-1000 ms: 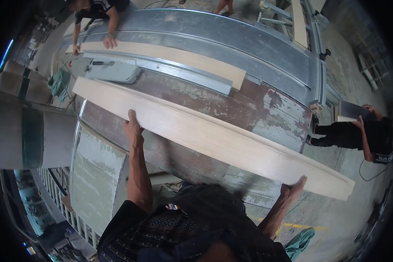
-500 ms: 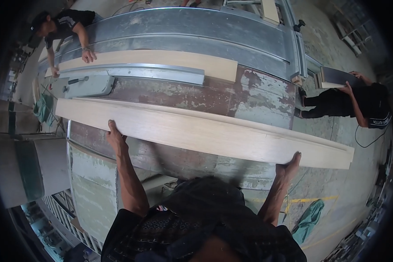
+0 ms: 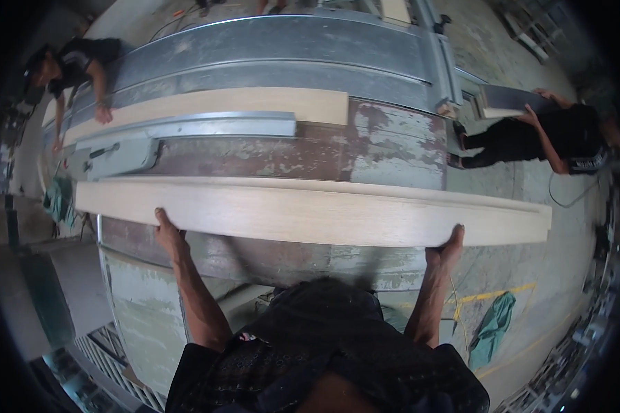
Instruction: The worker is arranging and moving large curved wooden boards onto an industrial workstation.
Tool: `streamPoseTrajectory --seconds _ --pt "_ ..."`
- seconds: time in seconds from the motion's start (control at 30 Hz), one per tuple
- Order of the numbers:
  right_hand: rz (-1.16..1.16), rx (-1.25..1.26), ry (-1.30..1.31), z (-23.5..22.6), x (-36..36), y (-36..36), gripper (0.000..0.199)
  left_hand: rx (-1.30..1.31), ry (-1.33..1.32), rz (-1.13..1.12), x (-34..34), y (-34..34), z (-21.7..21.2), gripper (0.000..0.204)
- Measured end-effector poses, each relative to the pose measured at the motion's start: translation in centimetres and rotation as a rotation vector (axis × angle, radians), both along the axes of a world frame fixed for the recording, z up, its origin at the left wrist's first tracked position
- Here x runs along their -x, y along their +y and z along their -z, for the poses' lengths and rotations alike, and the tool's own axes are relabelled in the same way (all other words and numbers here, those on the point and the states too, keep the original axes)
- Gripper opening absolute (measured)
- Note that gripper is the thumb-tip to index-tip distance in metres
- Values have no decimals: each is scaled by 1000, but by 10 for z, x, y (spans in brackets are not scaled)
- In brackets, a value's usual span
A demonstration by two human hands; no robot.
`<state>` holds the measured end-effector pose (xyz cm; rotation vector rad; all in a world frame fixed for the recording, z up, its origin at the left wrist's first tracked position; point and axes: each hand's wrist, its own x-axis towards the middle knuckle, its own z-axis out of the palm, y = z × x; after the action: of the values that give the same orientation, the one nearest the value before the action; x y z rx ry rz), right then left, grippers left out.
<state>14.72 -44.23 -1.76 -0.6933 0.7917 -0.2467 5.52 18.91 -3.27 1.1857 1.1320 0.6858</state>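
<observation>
Pale wood board across worn metal table, held at near edge: left hand and right hand pressed under, fingers probably curled, hidden. Keep level, push evenly.

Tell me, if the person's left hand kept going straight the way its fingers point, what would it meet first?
The left hand already touches the near edge of the long pale wooden board. Straight on, it would meet that board first. Beyond it lie the worn table top and a grey metal rail, though depth is unclear.
</observation>
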Motion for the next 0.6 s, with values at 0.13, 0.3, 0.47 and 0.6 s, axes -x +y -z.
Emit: streamPoseTrajectory --seconds 0.13,0.3,0.47,0.6 --pt "-59 89 -54 -5 0 5 58 -22 18 43 -2 -4 -5 68" --pt "-99 151 -4 -6 2 3 59 -63 99 39 -3 -7 -8 75" --pt "-50 18 -64 5 3 -6 54 -21 -1 7 -4 -6 -6 66" --pt "-67 -12 -7 7 1 -8 52 -17 22 -84 -1 2 4 65"
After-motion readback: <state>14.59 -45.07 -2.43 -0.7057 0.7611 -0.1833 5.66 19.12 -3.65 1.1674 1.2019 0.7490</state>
